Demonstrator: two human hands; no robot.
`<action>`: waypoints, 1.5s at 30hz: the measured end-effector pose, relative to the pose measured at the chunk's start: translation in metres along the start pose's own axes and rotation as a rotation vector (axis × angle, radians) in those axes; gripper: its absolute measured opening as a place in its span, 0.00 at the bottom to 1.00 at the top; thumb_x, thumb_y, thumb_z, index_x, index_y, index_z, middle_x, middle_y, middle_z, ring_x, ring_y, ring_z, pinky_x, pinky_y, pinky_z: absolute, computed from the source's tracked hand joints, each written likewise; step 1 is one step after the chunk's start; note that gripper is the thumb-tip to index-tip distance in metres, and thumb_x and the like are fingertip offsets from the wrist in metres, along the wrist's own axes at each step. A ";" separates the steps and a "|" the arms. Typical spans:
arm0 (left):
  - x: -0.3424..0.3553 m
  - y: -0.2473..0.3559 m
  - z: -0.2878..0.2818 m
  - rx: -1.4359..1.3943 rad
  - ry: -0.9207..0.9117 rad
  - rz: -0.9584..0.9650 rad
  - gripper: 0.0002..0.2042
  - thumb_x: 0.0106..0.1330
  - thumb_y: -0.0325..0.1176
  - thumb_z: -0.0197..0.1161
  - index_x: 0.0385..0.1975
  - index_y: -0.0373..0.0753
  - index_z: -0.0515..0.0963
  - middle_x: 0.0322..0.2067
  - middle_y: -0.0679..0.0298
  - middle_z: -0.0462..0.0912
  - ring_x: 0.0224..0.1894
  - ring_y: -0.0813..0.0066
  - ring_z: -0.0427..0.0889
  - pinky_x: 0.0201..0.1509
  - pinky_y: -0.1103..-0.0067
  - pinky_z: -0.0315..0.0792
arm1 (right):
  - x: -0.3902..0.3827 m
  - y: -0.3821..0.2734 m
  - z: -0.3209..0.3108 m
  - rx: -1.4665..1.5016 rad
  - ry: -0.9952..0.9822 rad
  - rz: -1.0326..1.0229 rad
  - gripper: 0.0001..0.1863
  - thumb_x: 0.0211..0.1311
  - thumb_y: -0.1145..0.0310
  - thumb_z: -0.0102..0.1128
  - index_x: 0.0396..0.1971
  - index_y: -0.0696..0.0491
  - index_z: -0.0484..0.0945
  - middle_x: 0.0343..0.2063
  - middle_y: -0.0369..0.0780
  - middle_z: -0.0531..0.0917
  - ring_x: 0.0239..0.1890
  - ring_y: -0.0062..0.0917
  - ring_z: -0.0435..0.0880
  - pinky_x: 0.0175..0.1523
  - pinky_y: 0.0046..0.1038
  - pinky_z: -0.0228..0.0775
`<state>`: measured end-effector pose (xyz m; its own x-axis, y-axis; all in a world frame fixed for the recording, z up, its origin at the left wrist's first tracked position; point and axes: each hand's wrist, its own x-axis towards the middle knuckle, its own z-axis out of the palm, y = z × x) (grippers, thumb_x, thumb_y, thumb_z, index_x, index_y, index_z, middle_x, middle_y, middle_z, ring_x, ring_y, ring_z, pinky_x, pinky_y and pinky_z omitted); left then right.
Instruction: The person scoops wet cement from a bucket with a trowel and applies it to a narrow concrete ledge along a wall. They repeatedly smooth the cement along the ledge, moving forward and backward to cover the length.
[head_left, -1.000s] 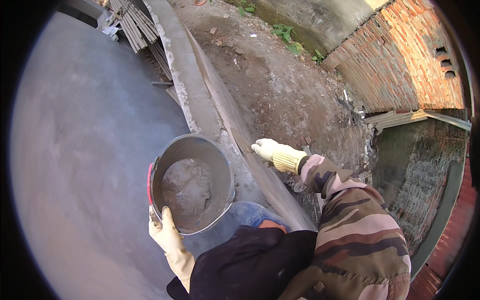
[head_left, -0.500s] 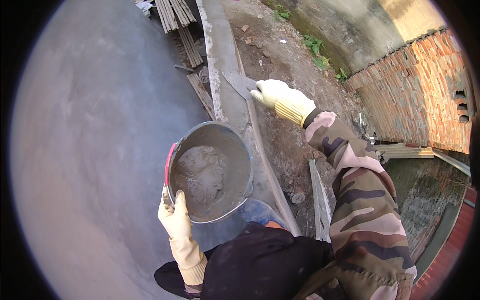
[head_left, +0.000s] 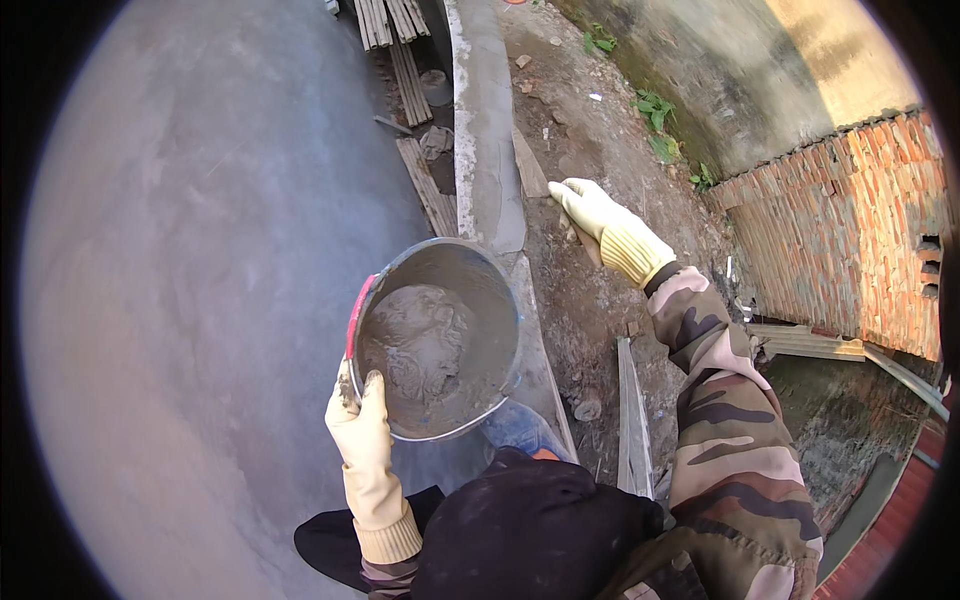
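Note:
My left hand [head_left: 362,425], in a cream rubber glove with dark smears on the fingertips, grips the rim of a bucket [head_left: 500,300] with a red sleeve on its handle. The bucket tilts so that grey wet mortar [head_left: 418,335] shows inside. My right hand [head_left: 600,222], gloved alike, is closed round a pointing trowel [head_left: 528,166]; its handle is mostly hidden by the glove. The trowel's blade lies along the right edge of a narrow wall top [head_left: 486,120]. Smooth grey mortar coats that top, ending in a ragged edge just beyond the bucket.
Stacked wooden strips [head_left: 410,85] lie left of the wall top. A smooth grey surface [head_left: 200,250] fills the left side. Rough dirt ground [head_left: 575,130] runs along the right, with a leaning board [head_left: 634,420]. Farther right stands a brick wall [head_left: 800,230].
My right hand and the trowel have moved right, from over the wall top to its right edge. The bucket and my left hand sit slightly farther right in view, which has shifted.

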<state>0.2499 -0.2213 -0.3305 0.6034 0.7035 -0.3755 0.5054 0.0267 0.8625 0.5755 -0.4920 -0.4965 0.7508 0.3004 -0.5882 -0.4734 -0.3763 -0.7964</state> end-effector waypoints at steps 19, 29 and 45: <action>0.000 0.004 0.003 -0.060 -0.002 0.031 0.19 0.78 0.21 0.66 0.67 0.30 0.81 0.49 0.70 0.88 0.46 0.87 0.80 0.53 0.84 0.74 | -0.081 0.094 0.039 0.247 -0.146 0.471 0.21 0.88 0.50 0.52 0.41 0.52 0.82 0.18 0.35 0.77 0.16 0.24 0.73 0.22 0.32 0.69; 0.002 0.008 0.003 -0.079 -0.038 0.058 0.22 0.77 0.19 0.64 0.70 0.29 0.79 0.57 0.65 0.88 0.55 0.82 0.82 0.63 0.81 0.74 | 0.101 -0.054 -0.026 0.483 -0.041 0.178 0.26 0.88 0.44 0.43 0.40 0.51 0.80 0.20 0.31 0.74 0.20 0.22 0.69 0.27 0.29 0.62; 0.002 0.005 0.001 -0.028 -0.041 0.053 0.22 0.80 0.23 0.64 0.72 0.35 0.79 0.35 0.79 0.79 0.30 0.92 0.68 0.34 0.88 0.64 | 0.000 0.022 0.031 0.360 -0.142 0.404 0.26 0.89 0.48 0.43 0.40 0.50 0.85 0.20 0.30 0.77 0.19 0.21 0.72 0.28 0.28 0.70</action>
<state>0.2541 -0.2211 -0.3275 0.6539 0.6749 -0.3419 0.4551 0.0102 0.8904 0.5513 -0.4732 -0.5184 0.4199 0.3187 -0.8498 -0.8565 -0.1704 -0.4872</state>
